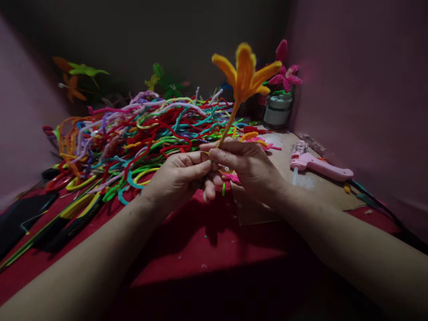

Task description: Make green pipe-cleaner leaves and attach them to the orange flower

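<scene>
- Item held: I find the orange flower (245, 73) upright with a slight lean to the right, above both hands and in front of the strand pile (160, 129). Held by its stem, its petals stay untouched, presumably to spare their shape.
- Right hand (249, 162): its grip pinches the stem low down between thumb and fingers; I judge that this steadies the flower.
- Left hand (182, 174): thumb and forefinger are pressed together at the stem's foot, which I take to be a pinch on the flower's lower end. The light is poor and fingers overlap there, so I cannot certify exactly what lies between them.
- Surroundings: I note the pink glue gun (321, 168) on the right of the tabletop (200, 263), probably kept there for easy reach. Cardboard (257, 211) lies under that side, plausibly as protection from glue. Yellow-and-black tool handles (78, 218) point toward the near edge at left, a sensible lie for grasping.
- Pose: I record both forearms entering from the lower corners and converging, hands touching or nearly so, clear of the surface. Wrists look fairly straight; the right palm faces inward.
</scene>
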A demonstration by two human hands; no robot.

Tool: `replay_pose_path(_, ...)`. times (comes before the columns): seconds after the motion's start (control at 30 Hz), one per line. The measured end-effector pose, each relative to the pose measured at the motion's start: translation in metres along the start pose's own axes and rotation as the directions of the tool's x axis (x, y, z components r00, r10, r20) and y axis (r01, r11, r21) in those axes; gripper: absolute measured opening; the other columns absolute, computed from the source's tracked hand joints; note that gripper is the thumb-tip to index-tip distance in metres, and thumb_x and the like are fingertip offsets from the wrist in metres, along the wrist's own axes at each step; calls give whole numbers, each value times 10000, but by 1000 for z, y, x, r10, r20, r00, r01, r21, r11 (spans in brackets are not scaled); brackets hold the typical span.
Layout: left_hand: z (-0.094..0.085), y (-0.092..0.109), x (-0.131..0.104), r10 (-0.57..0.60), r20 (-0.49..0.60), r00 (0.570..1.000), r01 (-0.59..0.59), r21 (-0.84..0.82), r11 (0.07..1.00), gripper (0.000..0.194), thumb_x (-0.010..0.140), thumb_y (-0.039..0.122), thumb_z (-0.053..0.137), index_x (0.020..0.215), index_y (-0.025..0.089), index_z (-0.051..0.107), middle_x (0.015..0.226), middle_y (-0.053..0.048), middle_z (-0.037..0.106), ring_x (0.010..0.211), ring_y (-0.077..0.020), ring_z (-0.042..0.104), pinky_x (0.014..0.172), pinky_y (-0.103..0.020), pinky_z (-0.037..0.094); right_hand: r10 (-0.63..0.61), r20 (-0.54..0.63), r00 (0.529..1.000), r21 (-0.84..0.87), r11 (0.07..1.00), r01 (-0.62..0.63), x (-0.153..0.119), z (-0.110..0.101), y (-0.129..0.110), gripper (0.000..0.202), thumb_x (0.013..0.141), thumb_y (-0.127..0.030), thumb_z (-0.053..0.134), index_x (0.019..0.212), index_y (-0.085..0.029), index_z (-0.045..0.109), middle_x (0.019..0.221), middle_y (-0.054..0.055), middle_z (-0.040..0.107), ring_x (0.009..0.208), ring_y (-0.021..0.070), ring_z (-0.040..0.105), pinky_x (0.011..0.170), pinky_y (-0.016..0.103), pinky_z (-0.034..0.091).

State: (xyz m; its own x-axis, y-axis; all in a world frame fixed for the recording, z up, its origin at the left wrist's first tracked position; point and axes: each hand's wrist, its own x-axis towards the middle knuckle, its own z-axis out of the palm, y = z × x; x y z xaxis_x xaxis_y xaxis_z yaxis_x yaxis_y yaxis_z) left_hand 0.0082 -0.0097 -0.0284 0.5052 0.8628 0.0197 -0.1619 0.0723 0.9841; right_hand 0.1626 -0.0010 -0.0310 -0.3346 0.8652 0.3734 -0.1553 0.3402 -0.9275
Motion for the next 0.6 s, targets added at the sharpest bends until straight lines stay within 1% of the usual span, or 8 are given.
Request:
replay_pose_path(0.1,1,-4,2,34,-33,999,-32,54,998,145,792,235,551,770,100,600,658,-52,637,485,-101,584,501,-204,473,21,54,998,82,996,-25,1,-1,4,222,774,-359,551,792,-175,674,542,-19,590,509,107,562,549,244,449)
replay_pose_path(0.2,4,-5,2,74,-71,995,-64,133,989,146,807,250,535,812,115,593,676,-36,629,544,-100,584,580,-219,473,43,62,997,94,994,-49,3,-1,9,262,776,-374,537,760,-145,665,496,-17,559,479,104,532,512,239,429)
replay_pose_path(0.27,5,-5,2,87,-84,993,-70,183,981,131,800,249,546,806,125,585,649,-23,622,547,-97,578,598,-220,467,67,36,997,65,995,-69,5,-2,11,226,751,-355,572,755,-146,660,512,-16,564,493,104,531,519,242,426)
replay_pose_path(0.33,5,-5,1,89,-94,992,-68,204,977,137,802,258,544,763,129,571,595,-16,612,523,-96,569,588,-221,462,65,29,997,55,996,-66,5,-1,10,186,731,-323,598,785,-157,662,528,-19,573,516,106,541,544,250,430)
replay_pose_path(0.4,4,-4,1,80,-98,992,-61,188,980,162,806,274,534,728,133,552,556,-16,606,482,-100,559,550,-226,457,60,66,996,76,995,-65,4,-1,9,169,738,-295,586,800,-159,666,515,-21,568,536,113,550,572,264,433)
replay_pose_path(0.53,3,-2,1,53,-100,994,-38,143,989,165,801,277,537,715,136,528,543,-20,604,447,-116,558,481,-232,450,44,80,996,130,990,-55,2,-2,8,129,739,-214,563,700,-144,664,523,-13,557,600,115,557,640,278,426)
replay_pose_path(0.6,3,-1,1,46,-108,993,-31,131,991,168,802,270,532,708,131,526,547,-24,602,444,-119,559,464,-233,454,49,74,996,182,981,-62,3,-3,10,120,731,-192,558,711,-142,665,548,-12,562,597,110,546,649,281,420)
